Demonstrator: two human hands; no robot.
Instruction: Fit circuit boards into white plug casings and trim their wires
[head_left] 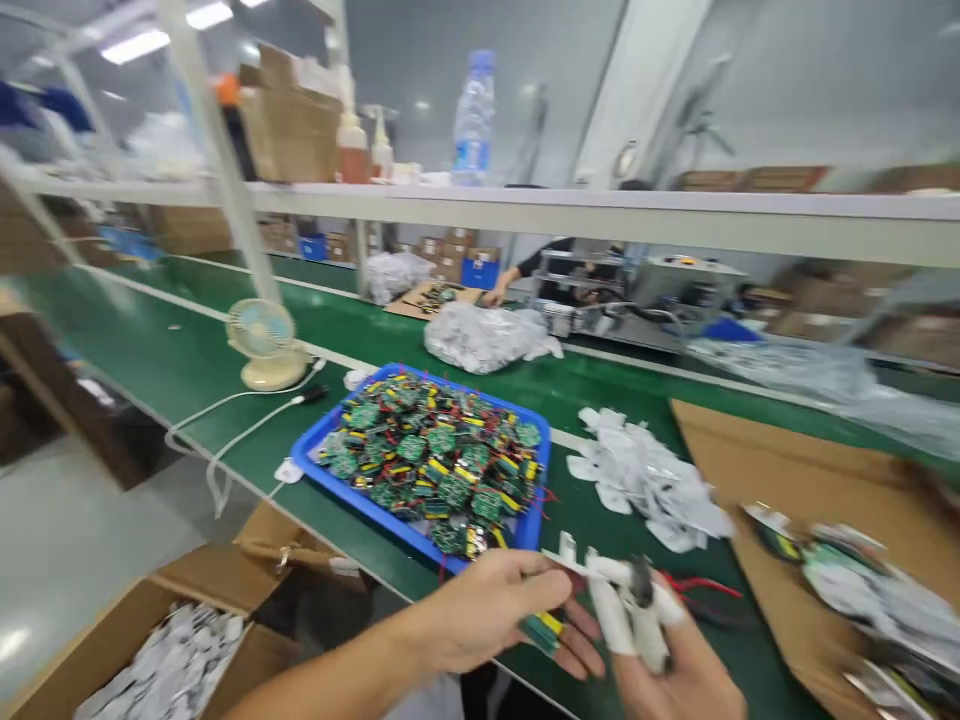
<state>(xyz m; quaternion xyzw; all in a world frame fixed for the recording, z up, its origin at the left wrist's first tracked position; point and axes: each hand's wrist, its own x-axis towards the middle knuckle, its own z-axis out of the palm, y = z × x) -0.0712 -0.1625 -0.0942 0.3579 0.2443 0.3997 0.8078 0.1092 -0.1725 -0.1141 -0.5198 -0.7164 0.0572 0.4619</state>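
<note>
Near the blue tray [531, 528], the left fingers [551, 590] hold a green board [537, 633] and the right fingers [613, 612] a blurry white thing [651, 640].

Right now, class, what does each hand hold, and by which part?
The left hand seems to hold a green board, the gripped part hidden; the right hand holds a pale object, but blur hides by which part.
</note>
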